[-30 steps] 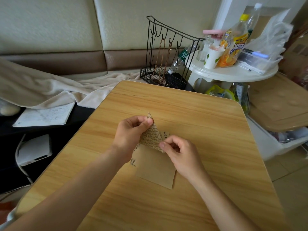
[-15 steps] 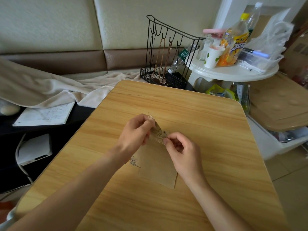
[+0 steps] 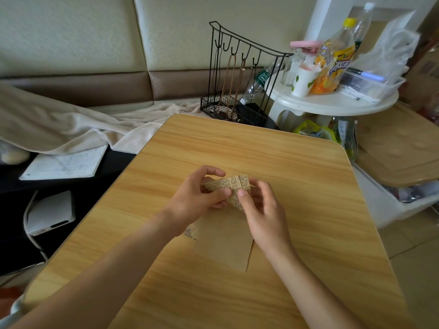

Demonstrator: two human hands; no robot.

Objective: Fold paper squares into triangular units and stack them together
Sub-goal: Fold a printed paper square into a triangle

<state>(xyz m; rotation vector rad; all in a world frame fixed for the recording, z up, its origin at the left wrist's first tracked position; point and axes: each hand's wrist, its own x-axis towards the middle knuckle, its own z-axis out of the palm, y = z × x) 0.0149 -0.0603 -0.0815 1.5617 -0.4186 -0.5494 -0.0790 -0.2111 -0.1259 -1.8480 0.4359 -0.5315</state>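
Folded printed paper (image 3: 234, 186) held above wooden table (image 3: 297, 176), pinched from both sides: left hand (image 3: 197, 198) gripping left end, right hand (image 3: 263, 210) gripping right end. Brown paper sheets (image 3: 225, 243) flat on table below hands.

A home living room: padded sofa (image 3: 95, 86) with a blanket (image 3: 71, 129), side table (image 3: 332, 105) crowded with drinks.

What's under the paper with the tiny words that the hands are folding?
Under the folded newsprint-patterned paper lies a plain brown paper sheet on the wooden table. A printed corner peeks from below the sheet; the hands cover the rest.
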